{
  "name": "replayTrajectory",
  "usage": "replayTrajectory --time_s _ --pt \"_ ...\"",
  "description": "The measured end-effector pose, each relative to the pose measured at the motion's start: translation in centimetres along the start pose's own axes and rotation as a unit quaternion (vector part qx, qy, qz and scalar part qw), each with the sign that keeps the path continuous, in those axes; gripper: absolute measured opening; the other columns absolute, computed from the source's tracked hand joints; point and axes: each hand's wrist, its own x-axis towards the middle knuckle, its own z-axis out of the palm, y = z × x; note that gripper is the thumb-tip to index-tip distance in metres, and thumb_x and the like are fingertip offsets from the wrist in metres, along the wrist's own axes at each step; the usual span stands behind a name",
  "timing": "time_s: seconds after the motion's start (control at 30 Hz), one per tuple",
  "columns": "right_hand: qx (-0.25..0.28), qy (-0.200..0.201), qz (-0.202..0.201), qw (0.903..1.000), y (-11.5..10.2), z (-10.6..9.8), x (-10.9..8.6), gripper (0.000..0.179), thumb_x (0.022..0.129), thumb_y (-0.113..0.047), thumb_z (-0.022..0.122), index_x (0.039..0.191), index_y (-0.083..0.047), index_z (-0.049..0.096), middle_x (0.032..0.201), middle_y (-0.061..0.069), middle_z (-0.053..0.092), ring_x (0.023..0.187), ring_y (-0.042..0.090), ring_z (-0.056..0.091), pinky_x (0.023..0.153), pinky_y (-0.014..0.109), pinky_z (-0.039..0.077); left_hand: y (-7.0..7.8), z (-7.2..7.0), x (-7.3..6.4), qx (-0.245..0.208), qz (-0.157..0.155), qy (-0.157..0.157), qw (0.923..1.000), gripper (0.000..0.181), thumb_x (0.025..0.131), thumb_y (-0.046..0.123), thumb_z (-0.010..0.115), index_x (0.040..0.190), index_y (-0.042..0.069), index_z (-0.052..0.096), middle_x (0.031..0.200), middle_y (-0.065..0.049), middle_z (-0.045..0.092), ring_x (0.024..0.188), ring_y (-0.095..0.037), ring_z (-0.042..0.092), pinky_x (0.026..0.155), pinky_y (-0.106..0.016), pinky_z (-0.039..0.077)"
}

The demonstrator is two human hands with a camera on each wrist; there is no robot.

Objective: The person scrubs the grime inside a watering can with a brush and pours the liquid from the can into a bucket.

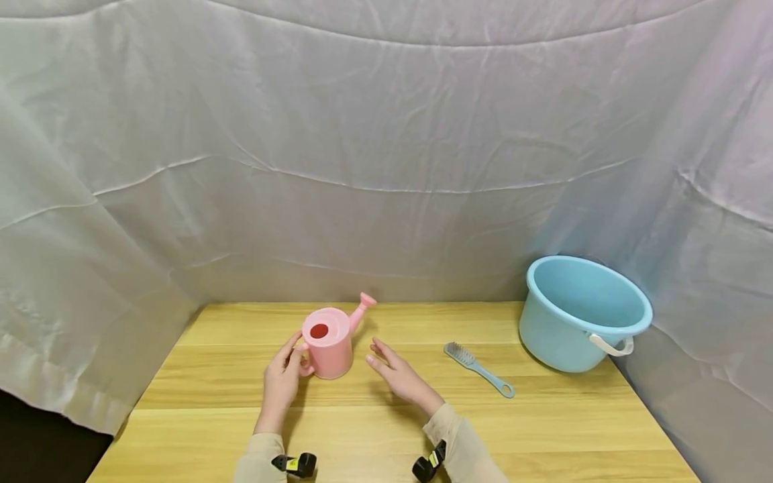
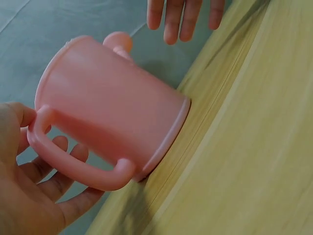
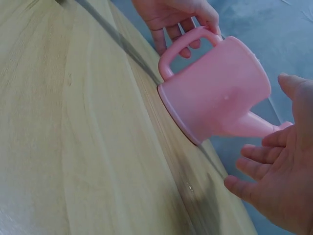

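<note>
A pink toy watering can [image 1: 332,349] stands upright on the table, its spout pointing back and to the right. At the can's left side, my left hand [image 1: 282,379] has its thumb and fingers about the handle [image 2: 80,169]. The thumb touches the top of the handle, while the other fingers are loosely bent on its far side. My right hand [image 1: 401,379] is held to the right of the can, apart from it, with fingers extended. In the right wrist view, the right palm [image 3: 288,191] faces the can near its spout [image 3: 257,126].
A light-blue brush [image 1: 480,369] lies bristles up on the wooden table [image 1: 374,443], right of my right hand. Farther right, a light-blue bucket [image 1: 549,335] with a white handle [image 1: 611,345] stands near the corner. Grey cloth [image 1: 386,134] hangs behind and at both sides.
</note>
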Motion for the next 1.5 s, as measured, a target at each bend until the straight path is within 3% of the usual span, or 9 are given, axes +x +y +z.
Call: replayTrajectory --time_s 0.33,0.5,0.67,0.9,1.17,1.5 --pt "0.042 0.023 0.009 0.9988 0.3 -0.2 -0.4 0.069 0.104 -0.036 0.041 0.153 0.005 0.015 0.155 0.026 0.029 0.142 0.042 0.032 0.118 0.056 0.026 0.2 0.9 -0.2 -0.040 -0.007 -0.055 0.9976 0.044 0.098 0.036 0.058 0.136 0.014 0.058 0.102 -0.022 0.064 0.076 -0.019 0.066 0.072 -0.033 0.062" --pt "0.072 0.038 0.014 0.9966 0.4 -0.3 -0.9 0.067 0.105 -0.035 0.039 0.154 0.003 0.011 0.157 0.025 0.024 0.144 0.042 0.027 0.117 0.057 0.025 0.4 1.3 -0.4 -0.011 0.005 -0.067 0.9976 0.043 0.100 0.035 0.054 0.137 0.014 0.057 0.098 -0.019 0.065 0.081 -0.016 0.065 0.088 -0.038 0.058" --pt "0.097 0.053 0.014 0.9938 0.8 -0.2 -1.4 0.068 0.106 -0.034 0.039 0.153 0.005 0.010 0.155 0.028 0.025 0.143 0.044 0.028 0.114 0.057 0.032 0.8 1.8 -0.8 -0.005 0.014 -0.087 0.9961 0.040 0.101 0.031 0.052 0.137 0.015 0.057 0.100 -0.015 0.066 0.086 -0.019 0.065 0.101 -0.046 0.047" --pt "0.119 0.090 0.021 0.9886 1.2 -0.2 -2.7 0.067 0.105 -0.032 0.042 0.152 0.007 0.014 0.151 0.032 0.031 0.140 0.047 0.032 0.111 0.058 0.037 1.0 2.6 -1.2 -0.023 0.019 -0.116 0.9928 0.040 0.101 0.030 0.052 0.138 0.013 0.056 0.097 -0.016 0.064 0.081 -0.021 0.066 0.098 -0.046 0.049" --pt "0.147 0.105 0.027 0.9832 1.5 -1.0 -4.5 0.066 0.104 -0.030 0.043 0.151 0.008 0.015 0.152 0.031 0.029 0.141 0.046 0.029 0.114 0.057 0.033 1.2 3.6 -1.6 -0.023 0.038 -0.136 0.9898 0.039 0.101 0.032 0.051 0.136 0.015 0.058 0.094 -0.012 0.066 0.086 -0.017 0.062 0.097 -0.044 0.049" --pt "0.135 0.132 0.034 0.9814 1.5 -1.9 -6.6 0.064 0.104 -0.027 0.044 0.151 0.008 0.019 0.151 0.031 0.031 0.141 0.047 0.031 0.114 0.056 0.033 1.3 5.0 -2.2 -0.043 0.042 -0.163 0.9848 0.040 0.101 0.031 0.051 0.136 0.012 0.058 0.091 -0.015 0.064 0.079 -0.022 0.065 0.094 -0.040 0.053"
